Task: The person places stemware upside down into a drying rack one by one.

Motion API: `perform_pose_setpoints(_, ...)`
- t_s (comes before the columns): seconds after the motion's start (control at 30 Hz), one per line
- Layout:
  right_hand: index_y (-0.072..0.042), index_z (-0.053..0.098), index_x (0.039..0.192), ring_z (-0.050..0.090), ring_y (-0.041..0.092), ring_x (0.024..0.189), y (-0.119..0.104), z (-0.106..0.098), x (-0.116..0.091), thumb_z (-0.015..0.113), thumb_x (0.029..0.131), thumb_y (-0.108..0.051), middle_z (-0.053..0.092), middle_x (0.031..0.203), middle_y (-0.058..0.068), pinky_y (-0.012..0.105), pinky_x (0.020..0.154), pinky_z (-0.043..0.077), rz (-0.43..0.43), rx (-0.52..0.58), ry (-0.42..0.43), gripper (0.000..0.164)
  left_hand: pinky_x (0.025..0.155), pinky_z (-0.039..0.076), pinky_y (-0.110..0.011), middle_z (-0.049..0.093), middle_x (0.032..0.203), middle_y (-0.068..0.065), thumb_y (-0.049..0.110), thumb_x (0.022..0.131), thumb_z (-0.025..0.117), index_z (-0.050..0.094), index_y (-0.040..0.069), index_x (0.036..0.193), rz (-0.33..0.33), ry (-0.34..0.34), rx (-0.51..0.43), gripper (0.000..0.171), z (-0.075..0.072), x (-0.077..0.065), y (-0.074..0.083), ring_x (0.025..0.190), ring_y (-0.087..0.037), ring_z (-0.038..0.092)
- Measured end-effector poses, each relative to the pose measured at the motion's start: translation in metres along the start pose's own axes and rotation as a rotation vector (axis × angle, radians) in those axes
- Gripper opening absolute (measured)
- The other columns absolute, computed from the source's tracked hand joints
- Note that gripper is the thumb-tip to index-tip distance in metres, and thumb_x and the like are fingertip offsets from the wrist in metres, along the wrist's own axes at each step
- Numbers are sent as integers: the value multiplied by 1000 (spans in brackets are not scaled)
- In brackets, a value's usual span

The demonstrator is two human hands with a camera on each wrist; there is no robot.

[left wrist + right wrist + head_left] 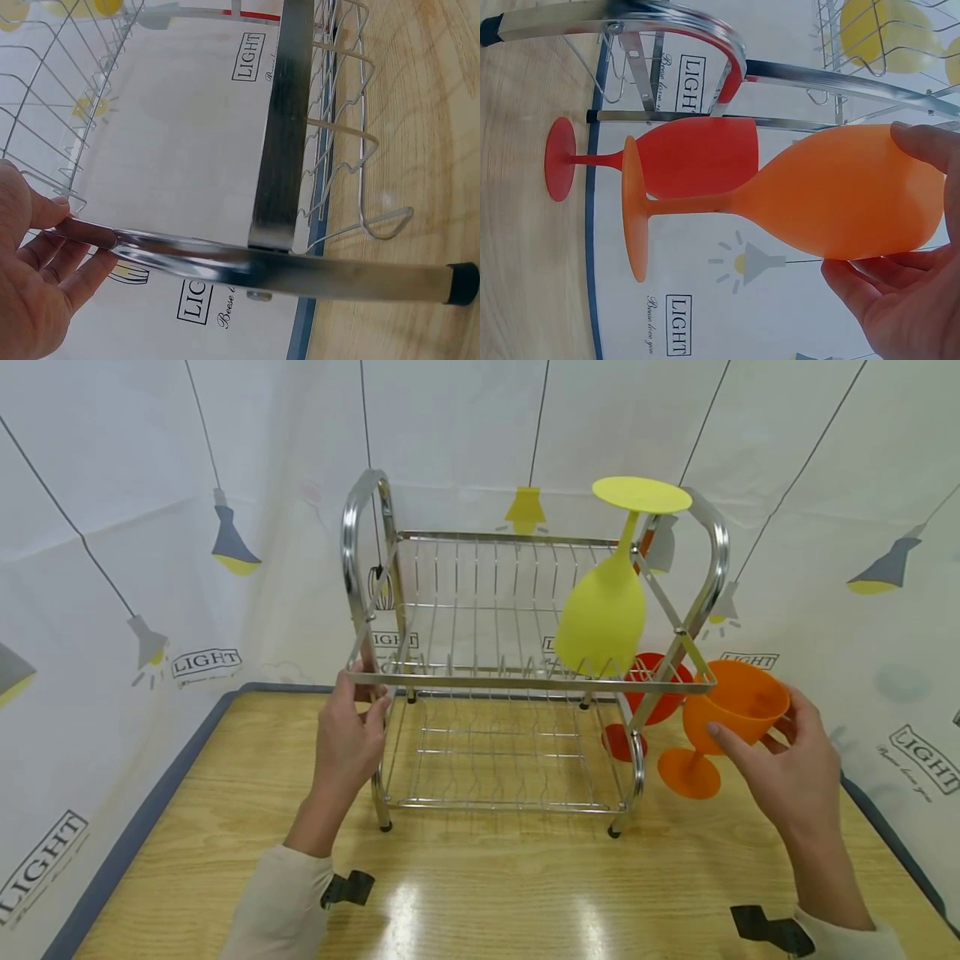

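My right hand [798, 764] grips an orange goblet [840, 191] by its bowl, thumb on the near side and fingers behind. The goblet is upright, and in the right wrist view its foot shows above the tabletop. With thumb and fingers, my left hand [348, 731] pinches the left metal upright of a two-tier dish rack [187, 251]. Upside down on the rack's upper tier, toward the right, stands a yellow goblet [603, 610], foot on top. A red goblet [701, 157] stands upright on the table behind the orange one, beside the rack's right side.
The rack's lower tier [498, 806] sits low over the wooden table [487, 893] on black-capped legs. Behind the table hangs a white sheet [465, 435] printed with lamps and lettering. A dark blue edge [157, 793] borders the table.
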State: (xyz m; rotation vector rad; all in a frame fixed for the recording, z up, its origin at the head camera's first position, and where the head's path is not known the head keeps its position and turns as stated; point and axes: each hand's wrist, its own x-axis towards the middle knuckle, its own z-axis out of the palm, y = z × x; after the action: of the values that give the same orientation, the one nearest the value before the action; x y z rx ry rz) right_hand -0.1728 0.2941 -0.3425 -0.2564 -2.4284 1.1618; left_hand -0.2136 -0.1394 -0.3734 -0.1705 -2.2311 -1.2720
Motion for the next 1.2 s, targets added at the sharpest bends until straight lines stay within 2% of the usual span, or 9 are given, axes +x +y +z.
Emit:
perform_pose_setpoints(0.23, -20, 30, 152, 44, 31, 128, -8, -5, -7, 75, 86, -30, 43, 147, 11, 26, 106, 43, 10, -22, -13, 80, 78, 60, -42, 61, 100, -18, -3, 92, 61, 48, -5, 127, -4, -2, 1, 38, 0, 0, 0, 95, -30, 62)
perform_pose_setpoints(0.37, -19, 32, 151, 46, 27, 125, -11, -8, -11, 75, 86, -28, 46, 144, 13, 17, 101, 45, -20, -33, -31, 78, 78, 60, -42, 61, 100, -18, -3, 92, 61, 47, -5, 128, -14, -10, 1, 39, 0, 0, -1, 95, -29, 62)
perform_pose_setpoints(0.57, -17, 36, 149, 50, 11, 113, -14, -11, -18, 77, 84, -25, 51, 136, 16, 1, 83, 43, -107, -44, -72, 78, 78, 60, -41, 61, 99, -16, -2, 92, 61, 48, -4, 126, -21, -14, -2, 37, 1, 1, -1, 94, -28, 61)
perform_pose_setpoints(0.73, -15, 36, 149, 48, -4, 102, -18, -12, -22, 78, 83, -24, 53, 132, 18, -3, 77, 41, -150, -42, -105, 79, 76, 61, -41, 60, 97, -16, -2, 92, 61, 48, -3, 128, -10, -9, -1, 38, 0, 0, -1, 92, -28, 61)
perform_pose_setpoints(0.8, -15, 36, 149, 50, 0, 103, -20, -13, -23, 78, 83, -25, 53, 132, 18, -3, 76, 41, -151, -54, -122, 79, 75, 61, -42, 60, 96, -16, -2, 92, 61, 48, -2, 129, -4, -7, 1, 39, 0, -1, -1, 91, -28, 61)
perform_pose_setpoints(0.97, -13, 36, 150, 54, 30, 111, -23, -15, -23, 76, 85, -32, 54, 131, 20, -4, 73, 40, -139, -100, -177, 79, 75, 60, -42, 59, 96, -16, -2, 92, 61, 47, -2, 130, -4, -11, 0, 41, 0, 0, -1, 90, -28, 60)
perform_pose_setpoints(1.03, -10, 35, 150, 52, 38, 112, -25, -16, -22, 74, 86, -34, 53, 131, 22, -4, 72, 40, -135, -111, -217, 79, 75, 60, -42, 59, 96, -16, -2, 92, 61, 47, -1, 131, -11, -14, 1, 41, 0, -1, 0, 91, -28, 60)
perform_pose_setpoints(1.13, -7, 35, 149, 53, 36, 110, -26, -15, -22, 72, 88, -37, 52, 131, 23, -3, 71, 41, -127, -110, -277, 77, 75, 60, -42, 59, 96, -16, -2, 92, 60, 47, -1, 131, -20, -17, 4, 41, 0, -1, 0, 92, -28, 60)
perform_pose_setpoints(1.2, -7, 36, 148, 54, 26, 108, -27, -15, -22, 70, 89, -36, 52, 131, 21, -1, 71, 42, -120, -93, -305, 74, 76, 60, -42, 59, 97, -16, -2, 93, 60, 47, -1, 131, -24, -19, 6, 41, 0, -1, 0, 92, -28, 60)
